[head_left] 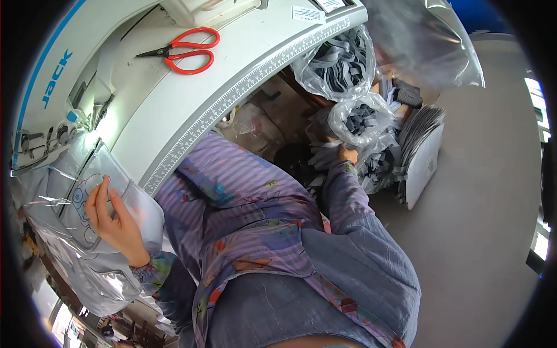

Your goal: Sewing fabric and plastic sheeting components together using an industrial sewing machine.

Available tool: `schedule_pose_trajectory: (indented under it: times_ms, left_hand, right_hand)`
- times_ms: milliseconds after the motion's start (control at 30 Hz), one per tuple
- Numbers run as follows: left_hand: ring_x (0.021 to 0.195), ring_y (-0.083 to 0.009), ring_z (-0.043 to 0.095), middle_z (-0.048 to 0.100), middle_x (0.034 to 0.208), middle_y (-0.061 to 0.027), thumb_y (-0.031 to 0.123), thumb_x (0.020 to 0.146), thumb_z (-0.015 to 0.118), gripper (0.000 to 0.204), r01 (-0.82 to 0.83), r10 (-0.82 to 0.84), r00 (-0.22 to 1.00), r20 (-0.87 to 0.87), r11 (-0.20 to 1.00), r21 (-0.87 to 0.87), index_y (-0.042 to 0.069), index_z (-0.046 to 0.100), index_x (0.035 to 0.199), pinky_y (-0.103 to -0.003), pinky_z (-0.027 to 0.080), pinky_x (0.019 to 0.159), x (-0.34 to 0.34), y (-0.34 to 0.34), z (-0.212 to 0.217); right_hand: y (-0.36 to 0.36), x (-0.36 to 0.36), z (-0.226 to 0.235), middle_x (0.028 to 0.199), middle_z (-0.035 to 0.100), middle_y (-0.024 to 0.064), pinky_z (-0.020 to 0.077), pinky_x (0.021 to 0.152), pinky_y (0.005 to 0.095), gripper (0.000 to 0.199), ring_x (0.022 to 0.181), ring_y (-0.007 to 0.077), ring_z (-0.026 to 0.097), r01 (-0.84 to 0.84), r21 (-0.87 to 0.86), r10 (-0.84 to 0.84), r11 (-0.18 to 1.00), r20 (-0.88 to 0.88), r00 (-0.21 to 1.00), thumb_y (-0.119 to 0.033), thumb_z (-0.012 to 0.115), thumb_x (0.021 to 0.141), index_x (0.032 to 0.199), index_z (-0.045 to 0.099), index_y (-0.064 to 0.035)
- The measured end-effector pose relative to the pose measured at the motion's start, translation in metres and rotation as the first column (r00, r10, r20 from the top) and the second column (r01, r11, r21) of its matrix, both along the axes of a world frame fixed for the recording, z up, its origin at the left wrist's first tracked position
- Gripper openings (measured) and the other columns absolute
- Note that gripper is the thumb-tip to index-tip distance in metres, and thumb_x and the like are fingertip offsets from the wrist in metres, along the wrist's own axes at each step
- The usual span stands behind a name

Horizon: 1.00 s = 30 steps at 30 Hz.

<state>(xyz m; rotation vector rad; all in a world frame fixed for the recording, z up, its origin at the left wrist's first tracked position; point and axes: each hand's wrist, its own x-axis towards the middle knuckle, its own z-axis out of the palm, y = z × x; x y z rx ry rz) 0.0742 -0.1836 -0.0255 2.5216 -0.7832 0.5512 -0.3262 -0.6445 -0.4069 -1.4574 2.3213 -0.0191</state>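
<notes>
The scissors (183,51) lie on the table (191,98), toward its far side, well apart from both hands. A ruler strip (243,90) runs along the table's curved near edge. At the table's left end the sewing machine head (46,110) stands, and just before it a clear plastic piece (87,214) lies flat under the left hand (113,217), hanging over the table's edge. To the right, below and beyond the table edge, two plastic bags (342,69) hold fabric strips (360,119) (one bag behind the other); the right hand (348,154) reaches into the nearer bag. Right of the bags a stack of flat pieces (423,156) stands on the floor (481,203).
</notes>
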Motion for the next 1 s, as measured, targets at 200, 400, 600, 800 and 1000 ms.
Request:
schedule_pose_trajectory:
  times_ms: [200, 400, 600, 800, 1000]
  left_hand:
    - [0.1, -0.0211, 0.063, 0.063, 0.116, -0.0124, 0.004, 0.1, 0.059, 0.024, 0.06, -0.091, 0.984, -0.154, 0.979, -0.197, 0.003, 0.073, 0.12, -0.032, 0.053, 0.078, -0.009, -0.019, -0.002]
    - [0.107, -0.0297, 0.067, 0.067, 0.12, -0.0159, 0.004, 0.09, 0.066, 0.029, 0.55, -0.739, 0.403, -0.54, 0.667, -0.503, 0.002, 0.07, 0.119, -0.037, 0.052, 0.093, -0.068, -0.119, -0.001]
    - [0.116, -0.0346, 0.063, 0.069, 0.118, -0.0135, 0.029, 0.104, 0.056, 0.031, 0.724, -0.742, 0.226, -0.631, 0.562, -0.4, 0.005, 0.068, 0.12, -0.048, 0.04, 0.109, -0.116, -0.173, -0.104]
    - [0.079, -0.0113, 0.062, 0.069, 0.089, -0.0048, 0.033, 0.106, 0.057, 0.034, -0.011, -0.535, -0.401, -0.743, 0.814, -0.581, 0.001, 0.069, 0.099, -0.029, 0.049, 0.068, -0.147, -0.176, -0.144]
    - [0.081, -0.0066, 0.06, 0.065, 0.092, -0.0014, 0.014, 0.107, 0.053, 0.02, 0.026, -0.512, -0.462, -0.724, 0.808, -0.589, -0.001, 0.064, 0.114, -0.021, 0.048, 0.071, -0.141, -0.162, -0.142]
  right_hand:
    - [0.028, -0.017, 0.019, 0.09, 0.074, 0.0235, 0.0543, 0.072, 0.0446, 0.034, 0.081, 0.0387, 0.071, -0.211, -0.283, 0.268, 0.936, 0.184, 0.946, -0.031, 0.067, 0.094, 0.098, 0.075, 0.0019]
    - [0.209, 0.126, 0.236, 0.085, 0.067, 0.0207, 0.0559, 0.064, 0.0494, 0.01, 0.075, 0.0434, 0.067, -0.892, -0.299, 0.867, 0.339, 0.467, 0.173, -0.014, 0.063, 0.091, 0.089, 0.064, -0.005]
    - [0.187, 0.124, 0.299, 0.083, 0.069, 0.0188, 0.053, 0.066, 0.0406, 0.014, 0.074, 0.0363, 0.069, -0.871, -0.323, 0.776, 0.37, 0.623, 0.099, -0.01, 0.068, 0.093, 0.103, 0.07, 0.0]
    - [0.205, 0.113, 0.308, 0.085, 0.071, 0.0109, 0.0507, 0.066, 0.0297, 0.012, 0.072, 0.0137, 0.064, -0.826, -0.461, 0.756, 0.323, 0.651, -0.069, -0.008, 0.069, 0.096, 0.102, 0.071, 0.0026]
    - [0.14, 0.073, 0.226, 0.089, 0.074, 0.0059, 0.041, 0.05, 0.0195, 0.05, 0.064, 0.0057, 0.058, -0.719, 0.298, -0.209, 0.628, 0.954, 0.214, -0.051, 0.048, 0.107, 0.098, 0.075, -0.0095]
